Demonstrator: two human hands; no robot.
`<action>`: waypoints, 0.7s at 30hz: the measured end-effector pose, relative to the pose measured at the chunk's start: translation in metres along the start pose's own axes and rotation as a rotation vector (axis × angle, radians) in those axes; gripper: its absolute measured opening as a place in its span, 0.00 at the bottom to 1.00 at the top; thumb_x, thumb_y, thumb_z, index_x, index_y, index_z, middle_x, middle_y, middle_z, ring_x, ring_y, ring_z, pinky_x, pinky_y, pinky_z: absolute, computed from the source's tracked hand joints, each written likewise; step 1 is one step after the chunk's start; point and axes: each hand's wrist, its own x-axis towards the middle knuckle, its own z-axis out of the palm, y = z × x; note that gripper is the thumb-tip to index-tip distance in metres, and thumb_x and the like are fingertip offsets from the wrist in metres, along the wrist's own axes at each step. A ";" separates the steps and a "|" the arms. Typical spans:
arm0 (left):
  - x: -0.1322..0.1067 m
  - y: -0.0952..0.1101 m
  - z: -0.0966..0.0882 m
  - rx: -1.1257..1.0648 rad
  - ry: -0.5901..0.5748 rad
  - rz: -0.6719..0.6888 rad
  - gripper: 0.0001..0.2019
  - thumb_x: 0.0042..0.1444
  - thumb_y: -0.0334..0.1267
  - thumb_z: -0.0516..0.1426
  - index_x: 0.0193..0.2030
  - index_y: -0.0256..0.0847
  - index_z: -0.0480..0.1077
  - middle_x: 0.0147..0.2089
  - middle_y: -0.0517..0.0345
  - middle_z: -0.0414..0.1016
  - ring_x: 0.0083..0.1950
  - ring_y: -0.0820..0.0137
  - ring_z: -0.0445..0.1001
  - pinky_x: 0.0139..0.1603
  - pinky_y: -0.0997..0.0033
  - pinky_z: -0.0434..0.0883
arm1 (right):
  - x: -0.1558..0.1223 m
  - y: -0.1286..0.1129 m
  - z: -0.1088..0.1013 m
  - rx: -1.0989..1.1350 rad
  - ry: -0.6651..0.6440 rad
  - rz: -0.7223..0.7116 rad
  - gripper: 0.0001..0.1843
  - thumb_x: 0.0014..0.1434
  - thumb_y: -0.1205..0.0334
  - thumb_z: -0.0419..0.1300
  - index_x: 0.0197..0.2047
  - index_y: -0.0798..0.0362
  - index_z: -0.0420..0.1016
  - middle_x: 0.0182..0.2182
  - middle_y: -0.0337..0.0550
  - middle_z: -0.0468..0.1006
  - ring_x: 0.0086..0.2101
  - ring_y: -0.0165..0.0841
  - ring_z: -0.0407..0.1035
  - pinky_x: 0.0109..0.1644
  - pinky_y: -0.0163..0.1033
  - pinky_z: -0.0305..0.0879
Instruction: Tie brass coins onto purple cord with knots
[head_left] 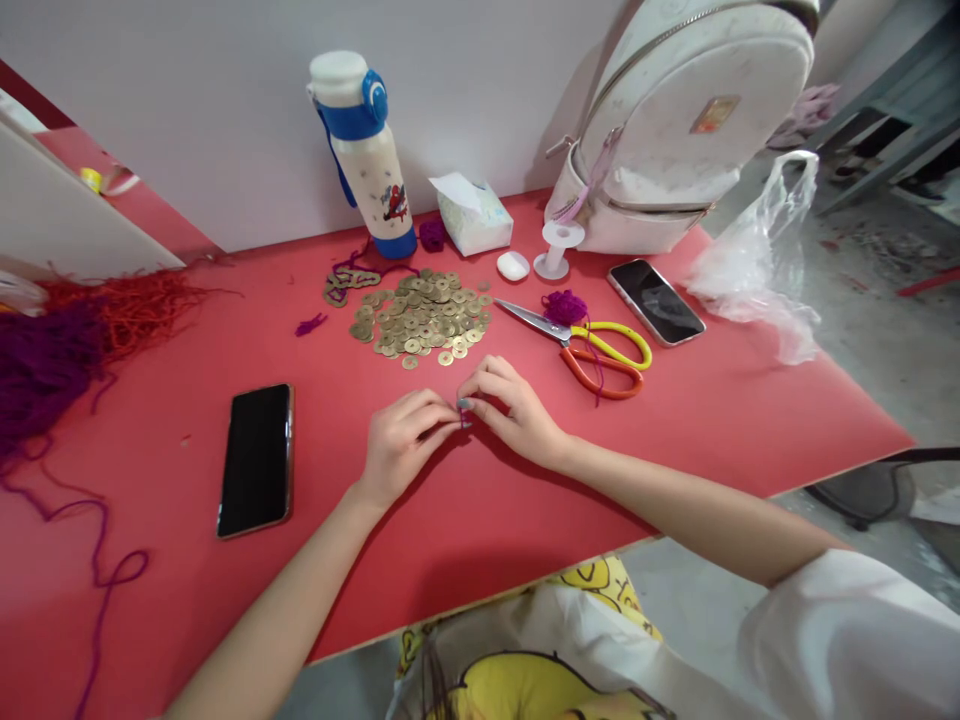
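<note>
Over the middle of the red table, my left hand (405, 440) and my right hand (514, 412) meet fingertip to fingertip. Both are closed in a pinch on a short piece of purple yarn (463, 416); whether a coin is also between the fingers I cannot make out. Just beyond them lies a heap of brass coins with holes (429, 312). Scissors (574, 350) with yellow and orange handles rest to the right, a ball of purple yarn (564, 307) against their blades. Coins strung on purple yarn (349, 283) lie behind the heap, to the left.
A phone (256, 460) lies left, another phone (656, 301) right. Along the wall stand a bottle (367, 150), a tissue pack (480, 222), a white spool (553, 250) and a backpack (675, 130). A plastic bag (757, 270) hangs over the right edge. Purple yarn (45, 370) is piled far left.
</note>
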 end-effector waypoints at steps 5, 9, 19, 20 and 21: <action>-0.002 0.005 0.003 -0.059 0.118 -0.017 0.07 0.65 0.34 0.55 0.34 0.41 0.71 0.31 0.59 0.75 0.31 0.73 0.73 0.34 0.75 0.68 | 0.002 0.002 0.001 -0.019 -0.093 -0.016 0.07 0.67 0.66 0.56 0.36 0.52 0.71 0.32 0.40 0.71 0.36 0.33 0.62 0.43 0.39 0.60; -0.002 0.009 0.005 -0.091 0.260 -0.162 0.07 0.62 0.34 0.57 0.33 0.41 0.73 0.32 0.58 0.76 0.34 0.72 0.74 0.36 0.74 0.70 | 0.001 0.003 0.003 -0.019 -0.138 -0.067 0.07 0.66 0.65 0.57 0.34 0.53 0.71 0.32 0.41 0.72 0.35 0.33 0.62 0.43 0.39 0.60; 0.000 0.005 0.007 -0.282 0.194 -0.313 0.05 0.57 0.33 0.62 0.30 0.41 0.76 0.32 0.59 0.75 0.34 0.72 0.74 0.36 0.74 0.71 | 0.000 0.003 0.002 -0.010 -0.187 0.047 0.16 0.69 0.53 0.53 0.32 0.53 0.67 0.31 0.40 0.68 0.34 0.32 0.62 0.38 0.36 0.58; 0.000 0.005 0.008 -0.295 0.175 -0.326 0.05 0.57 0.33 0.62 0.29 0.41 0.77 0.33 0.59 0.75 0.34 0.72 0.74 0.35 0.74 0.71 | 0.000 0.002 0.001 0.015 -0.175 0.059 0.18 0.71 0.53 0.50 0.32 0.53 0.66 0.30 0.39 0.67 0.33 0.31 0.62 0.38 0.36 0.58; 0.001 0.005 0.008 -0.310 0.155 -0.336 0.05 0.56 0.33 0.62 0.30 0.41 0.77 0.33 0.59 0.75 0.34 0.72 0.74 0.35 0.74 0.71 | 0.001 0.003 0.001 0.039 -0.157 0.065 0.19 0.72 0.54 0.48 0.31 0.53 0.66 0.30 0.39 0.66 0.32 0.30 0.61 0.38 0.36 0.58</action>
